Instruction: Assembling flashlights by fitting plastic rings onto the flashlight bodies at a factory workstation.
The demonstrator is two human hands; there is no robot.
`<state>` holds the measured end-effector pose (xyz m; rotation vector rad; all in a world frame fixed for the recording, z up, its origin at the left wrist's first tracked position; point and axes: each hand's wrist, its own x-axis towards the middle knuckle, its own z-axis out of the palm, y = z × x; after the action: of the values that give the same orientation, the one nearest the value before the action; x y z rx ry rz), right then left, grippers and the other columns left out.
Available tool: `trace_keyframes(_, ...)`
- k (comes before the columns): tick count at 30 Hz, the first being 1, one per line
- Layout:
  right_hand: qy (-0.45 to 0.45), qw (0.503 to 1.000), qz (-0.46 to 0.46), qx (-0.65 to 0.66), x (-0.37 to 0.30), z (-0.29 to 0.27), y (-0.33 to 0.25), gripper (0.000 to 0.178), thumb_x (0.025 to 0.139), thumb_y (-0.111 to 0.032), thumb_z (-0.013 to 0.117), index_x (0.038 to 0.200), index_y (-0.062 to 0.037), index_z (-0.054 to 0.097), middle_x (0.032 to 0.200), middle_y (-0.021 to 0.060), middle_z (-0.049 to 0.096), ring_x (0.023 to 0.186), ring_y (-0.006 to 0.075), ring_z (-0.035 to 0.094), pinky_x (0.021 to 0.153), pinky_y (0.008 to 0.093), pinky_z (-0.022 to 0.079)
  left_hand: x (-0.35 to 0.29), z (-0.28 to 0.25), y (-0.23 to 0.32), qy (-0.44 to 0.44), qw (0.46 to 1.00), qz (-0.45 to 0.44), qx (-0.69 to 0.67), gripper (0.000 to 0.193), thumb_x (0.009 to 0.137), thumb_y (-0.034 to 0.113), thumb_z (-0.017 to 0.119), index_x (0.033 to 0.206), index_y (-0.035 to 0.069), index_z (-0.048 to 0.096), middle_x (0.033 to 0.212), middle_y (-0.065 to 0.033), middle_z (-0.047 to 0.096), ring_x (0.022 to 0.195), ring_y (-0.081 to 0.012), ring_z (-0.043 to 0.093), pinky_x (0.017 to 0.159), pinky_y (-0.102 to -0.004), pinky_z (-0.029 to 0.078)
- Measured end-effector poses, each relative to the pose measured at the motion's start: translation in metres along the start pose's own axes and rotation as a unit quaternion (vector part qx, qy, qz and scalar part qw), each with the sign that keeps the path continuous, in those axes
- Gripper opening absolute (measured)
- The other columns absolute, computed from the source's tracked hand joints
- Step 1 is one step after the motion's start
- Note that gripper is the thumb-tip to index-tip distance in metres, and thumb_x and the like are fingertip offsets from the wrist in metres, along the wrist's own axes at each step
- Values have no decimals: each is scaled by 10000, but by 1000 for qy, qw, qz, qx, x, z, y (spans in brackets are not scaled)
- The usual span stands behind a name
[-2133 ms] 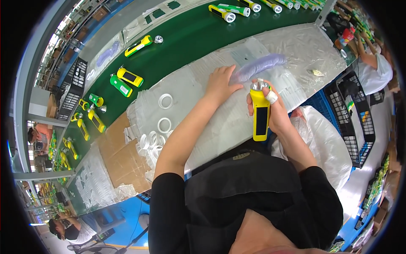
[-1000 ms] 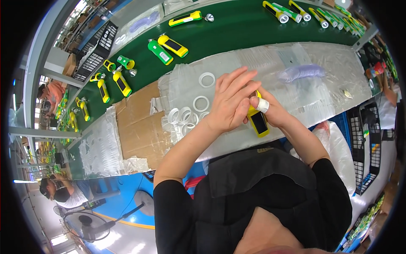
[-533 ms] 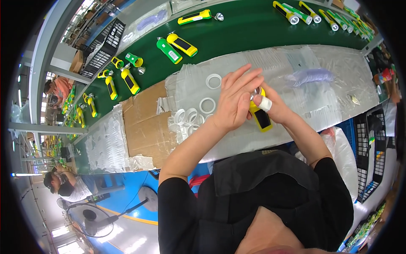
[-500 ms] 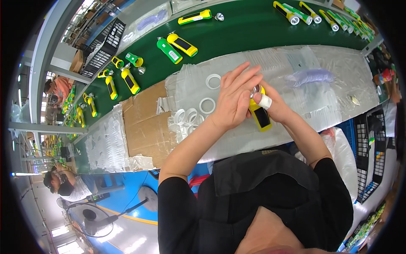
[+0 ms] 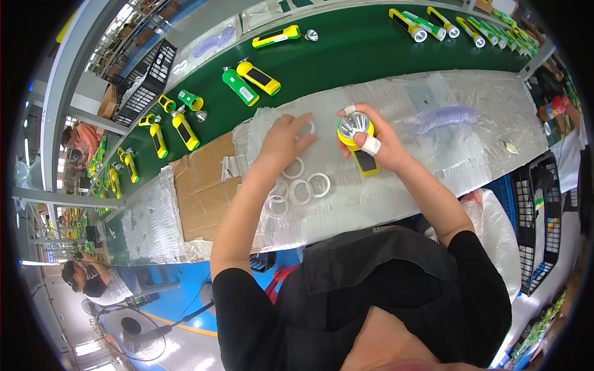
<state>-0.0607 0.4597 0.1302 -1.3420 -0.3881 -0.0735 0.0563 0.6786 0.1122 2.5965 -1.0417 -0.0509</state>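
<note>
Green belt (image 5: 346, 67) runs along far side of plastic-covered worktop (image 5: 396, 195). Brown cardboard (image 5: 204, 198) at worktop's left part. Right hand (image 5: 390, 148) wrapped round yellow flashlight (image 5: 354, 141), held above worktop, reflector end tilted up, body pointing toward wearer. Left hand (image 5: 286, 141) curved, thumb and fingers spread about one pale ring (image 5: 313, 128); cannot tell if pinched. Purplish stack of clear discs (image 5: 447, 119) lies right of flashlight. Loose white rings (image 5: 329, 185), some overlapping, sit near left forearm.

Bright light floods your plastic sheeting (image 5: 346, 198) and sparkles in the flashlight's reflector (image 5: 355, 123), as the left post (image 5: 52, 123) bows toward the black rim.
</note>
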Motion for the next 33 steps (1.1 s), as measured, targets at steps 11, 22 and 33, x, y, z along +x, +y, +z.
trace_keyframes(11, -1, 1000, -2, -29, -7, 4, 11, 476, 867, -175, 735, 1262, -64, 495, 1048, 39, 607, 927, 121, 589, 805, 299, 509, 53, -46, 119, 242, 924, 271, -117, 401, 843, 281, 718, 1228, 195, 649, 997, -134, 608, 904, -302, 596, 752, -393, 509)
trace_keyframes(22, -31, 994, 4, -101, -12, 13, 3, 438, 856, -199, 748, 1199, -33, 532, 1058, 53, 622, 976, 131, 581, 850, 310, 484, 30, -56, 125, 273, 905, 317, 79, 362, 880, 301, 663, 1237, 245, 647, 1085, -111, 606, 955, -296, 581, 775, -393, 489)
trace_keyframes(33, -37, 993, -26, -112, -9, 19, 4, 434, 851, -176, 759, 1192, -45, 523, 1004, 23, 629, 919, 123, 601, 813, 305, 500, 30, -56, 129, 283, 896, 336, 60, 324, 881, 283, 663, 1203, 244, 673, 1094, -110, 600, 993, -291, 564, 807, -397, 454)
